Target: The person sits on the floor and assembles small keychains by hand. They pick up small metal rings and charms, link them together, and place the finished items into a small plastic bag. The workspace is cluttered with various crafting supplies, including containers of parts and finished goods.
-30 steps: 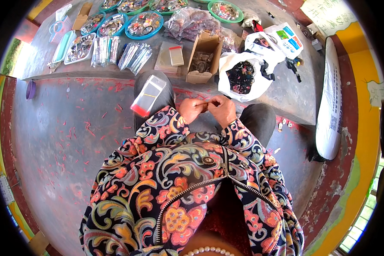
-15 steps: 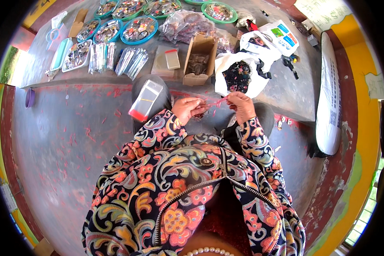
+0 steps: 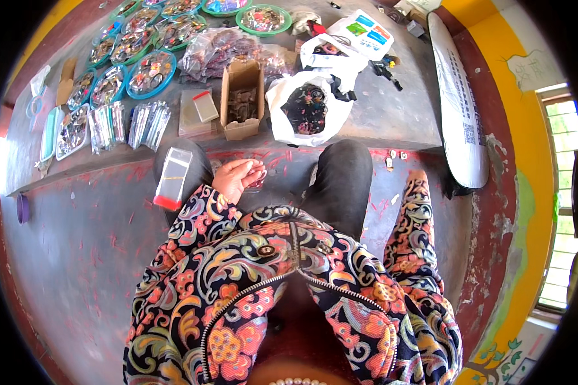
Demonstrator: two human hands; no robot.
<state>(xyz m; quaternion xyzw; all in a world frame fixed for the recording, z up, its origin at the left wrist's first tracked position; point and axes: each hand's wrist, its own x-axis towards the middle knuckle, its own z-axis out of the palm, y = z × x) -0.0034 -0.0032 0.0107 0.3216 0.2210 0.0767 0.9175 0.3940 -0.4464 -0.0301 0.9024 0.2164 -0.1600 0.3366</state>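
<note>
My left hand [image 3: 232, 179] is in front of my left knee, palm turned up with its fingers curled closed. Under its fingertips shows a small clear packet [image 3: 255, 185] with something dark red in it, mostly covered by the fingers. On my left thigh lies a stack of clear plastic sleeves [image 3: 175, 173] with red ends and a yellow band round it. My right hand [image 3: 417, 175] is stretched out to the right, beyond my right knee. Only a short part of it shows past the cuff, and its fingers are hidden.
A raised ledge ahead bears an open cardboard box [image 3: 243, 128], a white bag of dark hair ties [image 3: 278, 119], bundles of clear packets [image 3: 149, 125] and several round trays [image 3: 130, 83] of small items. A white sack [image 3: 453, 96] leans at right. Red scraps litter the floor.
My hands have parted: the right has swung out to the right, away from the left. The pink strip stretched between them is out of sight. My view has turned rightward.
</note>
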